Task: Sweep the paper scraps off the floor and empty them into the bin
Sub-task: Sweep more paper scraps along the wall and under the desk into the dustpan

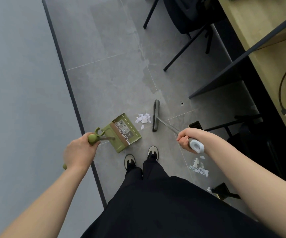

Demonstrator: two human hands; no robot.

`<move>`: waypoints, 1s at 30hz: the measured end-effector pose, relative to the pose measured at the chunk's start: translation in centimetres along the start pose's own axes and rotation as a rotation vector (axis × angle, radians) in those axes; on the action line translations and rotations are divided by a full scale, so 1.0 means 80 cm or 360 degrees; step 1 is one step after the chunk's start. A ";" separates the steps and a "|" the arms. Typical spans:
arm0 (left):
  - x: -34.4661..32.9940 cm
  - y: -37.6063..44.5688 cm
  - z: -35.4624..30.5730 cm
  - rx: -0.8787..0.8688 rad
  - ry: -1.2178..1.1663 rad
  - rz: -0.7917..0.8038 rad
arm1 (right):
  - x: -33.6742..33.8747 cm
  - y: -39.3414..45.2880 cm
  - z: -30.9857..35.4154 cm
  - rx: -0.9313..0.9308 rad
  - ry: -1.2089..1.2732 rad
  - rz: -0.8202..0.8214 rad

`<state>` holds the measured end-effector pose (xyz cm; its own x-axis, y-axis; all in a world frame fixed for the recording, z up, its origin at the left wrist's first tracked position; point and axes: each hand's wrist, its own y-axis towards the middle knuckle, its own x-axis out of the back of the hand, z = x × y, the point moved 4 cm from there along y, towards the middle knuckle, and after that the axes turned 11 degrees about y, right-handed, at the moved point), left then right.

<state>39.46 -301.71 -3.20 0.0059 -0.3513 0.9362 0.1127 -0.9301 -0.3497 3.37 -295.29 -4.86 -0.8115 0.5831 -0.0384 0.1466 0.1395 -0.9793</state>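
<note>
A green long-handled dustpan stands on the grey tiled floor with its mouth facing right; several paper scraps lie inside it. My left hand grips the top of its handle. My right hand grips the grey broom handle near its pale blue end. The broom head rests on the floor just right of a small pile of white paper scraps, which lies between it and the pan's mouth. A second scrap pile lies on the floor below my right hand. No bin is in view.
A grey wall with a dark baseboard runs along the left. Black chair legs stand ahead on the right. A wooden desk with a dark frame and a hanging cable fills the right. My shoes stand just behind the dustpan.
</note>
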 end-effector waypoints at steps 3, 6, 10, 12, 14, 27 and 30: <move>-0.001 0.005 0.001 0.0010 0.0014 0.0005 | 0.005 0.003 0.001 0.0078 -0.0166 -0.0112; -0.002 0.010 0.003 0.0019 0.0026 0.0022 | 0.016 0.011 0.006 0.0175 -0.0378 -0.0274; -0.003 0.016 0.005 0.0029 0.0012 0.0027 | 0.027 0.022 0.017 0.0264 -0.0569 -0.0428; -0.006 0.020 0.006 0.0051 -0.0005 0.0044 | 0.030 0.030 0.020 0.0245 -0.0656 -0.0502; -0.010 0.023 0.004 0.0061 -0.0012 0.0064 | 0.029 0.033 0.020 0.0190 -0.0763 -0.0551; -0.018 0.032 -0.013 -0.0041 0.0089 0.0058 | -0.040 0.053 -0.059 0.0132 -0.1475 -0.0384; -0.017 0.030 -0.015 -0.0049 0.0061 0.0056 | -0.050 0.044 -0.078 0.0131 -0.1626 -0.0327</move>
<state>38.55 -303.58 -5.38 -0.0291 -0.3872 0.9216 0.0822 -0.9197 -0.3838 10.67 -292.13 -6.88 -0.9141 -0.4051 0.0182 -0.0563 0.0823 -0.9950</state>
